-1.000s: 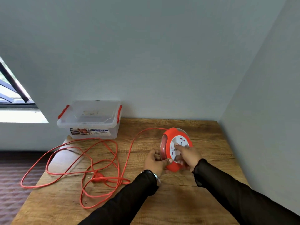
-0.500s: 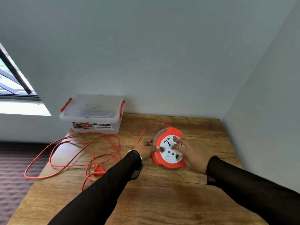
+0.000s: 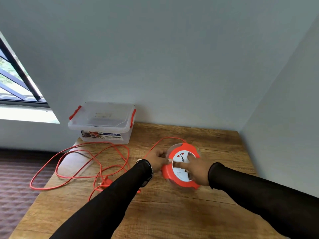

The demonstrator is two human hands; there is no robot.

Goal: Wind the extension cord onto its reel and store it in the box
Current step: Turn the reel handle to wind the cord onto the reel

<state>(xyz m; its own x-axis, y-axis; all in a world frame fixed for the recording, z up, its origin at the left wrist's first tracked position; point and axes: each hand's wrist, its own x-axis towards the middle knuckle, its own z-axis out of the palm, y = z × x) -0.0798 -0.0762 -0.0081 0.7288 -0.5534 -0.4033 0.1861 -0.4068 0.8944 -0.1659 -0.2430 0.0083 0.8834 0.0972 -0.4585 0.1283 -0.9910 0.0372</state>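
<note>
Reel (image 3: 179,165) now lying flat, right hand (image 3: 198,169) atop, left hand (image 3: 158,160) beside

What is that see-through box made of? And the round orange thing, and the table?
The box looks like clear plastic: you can see through its walls and lid, and its orange clips look glossy. The reel seems to be hard, smooth plastic, orange with a white socket face. The table shows brown wood grain with a matt finish; it could be solid wood or a printed laminate, the picture cannot settle that.
</note>
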